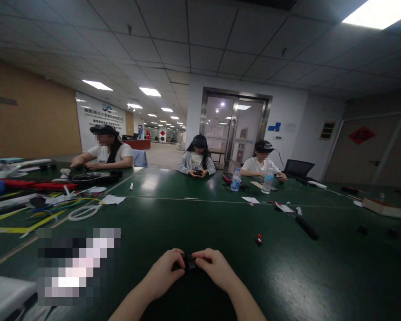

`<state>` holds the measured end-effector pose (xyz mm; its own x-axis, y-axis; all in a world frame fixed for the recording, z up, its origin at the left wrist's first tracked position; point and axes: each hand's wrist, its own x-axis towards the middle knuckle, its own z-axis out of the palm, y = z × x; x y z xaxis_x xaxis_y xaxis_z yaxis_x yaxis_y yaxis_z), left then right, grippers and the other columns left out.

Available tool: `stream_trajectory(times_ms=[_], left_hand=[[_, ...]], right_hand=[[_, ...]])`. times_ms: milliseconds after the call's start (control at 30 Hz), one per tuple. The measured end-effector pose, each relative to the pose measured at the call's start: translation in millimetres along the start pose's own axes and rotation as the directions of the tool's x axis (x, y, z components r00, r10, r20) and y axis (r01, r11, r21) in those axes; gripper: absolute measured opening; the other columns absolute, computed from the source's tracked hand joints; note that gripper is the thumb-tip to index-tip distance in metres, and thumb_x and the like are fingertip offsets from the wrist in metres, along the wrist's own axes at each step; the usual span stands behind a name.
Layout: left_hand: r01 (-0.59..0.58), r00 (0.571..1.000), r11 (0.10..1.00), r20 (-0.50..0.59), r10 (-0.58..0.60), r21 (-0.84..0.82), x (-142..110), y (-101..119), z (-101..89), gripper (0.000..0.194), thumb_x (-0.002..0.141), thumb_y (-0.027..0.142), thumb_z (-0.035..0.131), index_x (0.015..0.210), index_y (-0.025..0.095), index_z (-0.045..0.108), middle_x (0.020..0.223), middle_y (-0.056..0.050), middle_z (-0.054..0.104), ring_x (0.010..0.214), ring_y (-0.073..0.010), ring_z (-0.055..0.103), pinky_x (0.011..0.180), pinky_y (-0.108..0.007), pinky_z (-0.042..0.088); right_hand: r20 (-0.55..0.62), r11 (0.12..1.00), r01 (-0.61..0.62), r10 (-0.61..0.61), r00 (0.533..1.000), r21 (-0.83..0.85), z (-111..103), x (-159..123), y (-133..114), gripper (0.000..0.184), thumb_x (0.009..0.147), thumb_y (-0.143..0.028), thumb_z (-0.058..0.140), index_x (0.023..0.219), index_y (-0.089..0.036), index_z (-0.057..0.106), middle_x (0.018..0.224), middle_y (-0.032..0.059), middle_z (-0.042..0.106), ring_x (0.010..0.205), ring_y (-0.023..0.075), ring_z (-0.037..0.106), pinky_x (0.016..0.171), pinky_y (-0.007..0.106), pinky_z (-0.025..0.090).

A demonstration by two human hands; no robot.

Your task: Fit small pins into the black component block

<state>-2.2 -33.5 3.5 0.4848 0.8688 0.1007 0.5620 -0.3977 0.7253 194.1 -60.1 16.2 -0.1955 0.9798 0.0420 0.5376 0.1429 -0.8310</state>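
Observation:
Low in the middle of the head view, a small black boxy object (190,263) sits between my two hands above the dark green table (147,243). Its exact kind does not show. My left hand (167,270) pinches its left side with thumb and fingers. On the other side, the thumb and index finger of my right hand (214,267) close on its right edge. My fingers hide part of the object. To the right of my hands lies a small red and black item (259,239).
Three people sit across the table, one holding a dark object. Water bottles (235,180) stand by them. A black-handled tool (306,227) lies to the right. Cables, a coiled white tube (84,213) and papers (112,199) cover the left side. A pale box (382,207) stands far right.

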Motion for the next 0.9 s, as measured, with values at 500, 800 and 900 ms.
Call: stream_trajectory(times_ms=[500,800,900], left_hand=[[0.046,0.999,0.998,0.018,-0.047,0.040,-1.8,3.2,-2.3,0.018,0.076,0.025,0.050,0.094,0.024,0.054,0.101,0.000,0.058,0.094,-0.0172,0.054,0.081,-0.027,0.041],[0.061,0.998,0.997,-0.006,-0.061,0.050,-0.6,1.8,-1.2,0.045,0.077,0.026,0.049,0.122,0.020,0.047,0.119,-0.006,0.052,0.110,-0.0200,0.046,0.097,-0.031,0.033],[0.009,1.000,0.995,0.000,-0.009,0.097,0.9,-0.7,-1.2,0.042,0.077,0.026,0.048,0.119,0.022,0.051,0.118,-0.004,0.053,0.110,-0.0204,0.044,0.097,-0.031,0.032]], right_hand=[[-0.123,0.998,-0.041,0.046,0.991,0.042,2.2,2.7,1.8,0.028,0.080,-0.032,0.045,0.103,-0.025,0.061,0.103,0.0020,0.058,0.095,0.0176,0.054,0.081,0.029,0.041],[-0.072,0.998,-0.052,0.054,0.996,0.021,8.4,1.4,10.9,0.051,0.065,-0.022,0.061,0.115,-0.026,0.053,0.112,0.0018,0.057,0.102,0.0198,0.052,0.084,0.031,0.040],[-0.073,0.999,-0.049,0.049,0.996,0.005,10.4,3.4,12.2,0.048,0.065,-0.021,0.060,0.113,-0.025,0.054,0.110,0.0016,0.057,0.100,0.0193,0.053,0.083,0.031,0.040]])
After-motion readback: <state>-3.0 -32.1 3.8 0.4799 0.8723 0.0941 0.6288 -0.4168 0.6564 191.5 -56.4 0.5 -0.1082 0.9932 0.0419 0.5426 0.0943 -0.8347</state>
